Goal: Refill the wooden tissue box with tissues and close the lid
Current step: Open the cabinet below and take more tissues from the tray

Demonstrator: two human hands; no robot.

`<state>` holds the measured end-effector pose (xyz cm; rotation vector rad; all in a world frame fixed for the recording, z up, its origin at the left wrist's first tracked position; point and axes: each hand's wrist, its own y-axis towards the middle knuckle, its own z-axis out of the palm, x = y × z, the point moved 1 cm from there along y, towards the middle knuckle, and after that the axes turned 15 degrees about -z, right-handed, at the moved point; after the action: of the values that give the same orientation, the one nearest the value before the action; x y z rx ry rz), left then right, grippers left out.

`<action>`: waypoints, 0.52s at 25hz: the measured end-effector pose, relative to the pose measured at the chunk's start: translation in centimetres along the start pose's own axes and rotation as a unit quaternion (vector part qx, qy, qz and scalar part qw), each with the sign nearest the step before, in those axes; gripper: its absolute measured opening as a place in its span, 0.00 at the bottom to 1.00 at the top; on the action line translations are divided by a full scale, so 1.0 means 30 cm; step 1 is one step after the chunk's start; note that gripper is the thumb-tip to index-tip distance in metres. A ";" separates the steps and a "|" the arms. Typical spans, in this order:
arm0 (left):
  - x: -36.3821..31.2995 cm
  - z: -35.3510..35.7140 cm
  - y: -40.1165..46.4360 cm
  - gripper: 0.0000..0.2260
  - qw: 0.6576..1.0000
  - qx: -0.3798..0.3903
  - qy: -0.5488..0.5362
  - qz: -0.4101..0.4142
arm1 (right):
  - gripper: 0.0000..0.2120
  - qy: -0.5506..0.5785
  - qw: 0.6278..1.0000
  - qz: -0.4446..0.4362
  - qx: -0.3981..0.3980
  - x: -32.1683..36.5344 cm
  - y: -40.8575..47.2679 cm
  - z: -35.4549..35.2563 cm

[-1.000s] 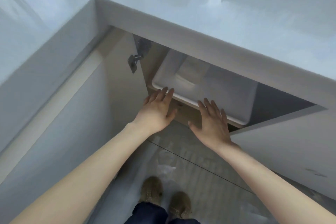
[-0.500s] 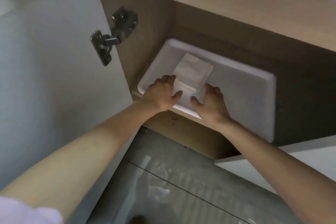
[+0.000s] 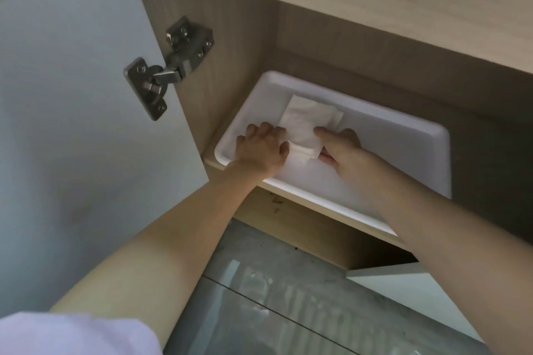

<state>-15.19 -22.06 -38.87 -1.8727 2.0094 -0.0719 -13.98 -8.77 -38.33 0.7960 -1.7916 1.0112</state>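
Both hands have closed in on the tissues since half a second ago, and the view has drawn nearer. At left of the frame, one open grey-white cabinet door (image 3: 72, 95) carries one metal hinge (image 3: 170, 66). Centre: one shallow white plastic tray (image 3: 403, 135) sits on the wooden cabinet shelf (image 3: 302, 219), holding one small stack of white folded tissues (image 3: 305, 124). One left hand (image 3: 261, 150) rests beside the stack's left edge, fingers curled — whether it grips anything cannot be told. One right hand (image 3: 340, 150) pinches the stack's lower right corner. No wooden tissue box is in view — likely an early stage: tissues being fetched, refilling and lid-closing remain.
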 end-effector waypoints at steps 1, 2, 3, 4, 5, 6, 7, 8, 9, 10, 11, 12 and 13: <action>-0.002 0.001 0.000 0.20 1.000 0.000 -0.003 0.000 | 0.21 0.000 1.000 0.003 0.008 0.006 0.008 0.005; -0.003 0.002 0.001 0.20 1.000 0.002 -0.005 0.001 | 0.22 -0.007 1.000 0.005 0.021 0.015 0.013 0.011; -0.003 0.001 0.000 0.20 1.000 0.006 -0.001 0.001 | 0.22 -0.017 0.999 0.009 0.034 0.025 0.016 0.020; -0.003 -0.003 -0.001 0.21 1.000 0.016 0.006 0.003 | 0.22 -0.026 0.998 0.014 0.047 0.032 0.019 0.026; -0.003 -0.010 -0.002 0.22 0.999 0.030 0.013 0.003 | 0.22 -0.036 0.998 0.019 0.055 0.035 0.020 0.031; -0.003 -0.018 -0.002 0.22 0.999 0.042 0.014 0.003 | 0.22 -0.040 0.997 0.022 0.058 0.038 0.018 0.032; -0.005 -0.026 -0.001 0.22 0.999 0.051 0.010 0.001 | 0.21 -0.036 0.997 0.026 0.057 0.038 0.016 0.030; -0.008 -0.035 -0.002 0.21 0.998 0.059 0.001 -0.001 | 0.20 -0.022 0.998 0.028 0.056 0.036 0.016 0.029; -0.014 -0.043 -0.006 0.21 0.998 0.068 -0.014 -0.005 | 0.18 0.001 0.998 0.032 0.053 0.032 0.011 0.027; -0.021 -0.048 -0.013 0.21 0.996 0.080 -0.034 -0.009 | 0.16 0.031 0.998 0.038 0.051 0.030 0.000 0.025; -0.028 -0.051 -0.024 0.21 0.993 0.095 -0.063 -0.013 | 0.14 0.058 0.996 0.043 0.053 0.030 -0.017 0.023; -0.034 -0.051 -0.042 0.21 0.988 0.111 -0.104 -0.018 | 0.12 0.075 0.995 0.046 0.055 0.032 -0.037 0.021; -0.040 -0.052 -0.064 0.20 0.979 0.125 -0.159 -0.024 | 0.10 0.087 0.994 0.045 0.057 0.038 -0.064 0.017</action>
<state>-13.82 -21.47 -36.56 -1.6549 1.6574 -0.0335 -13.01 -10.21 -36.84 0.6793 -1.6430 1.2135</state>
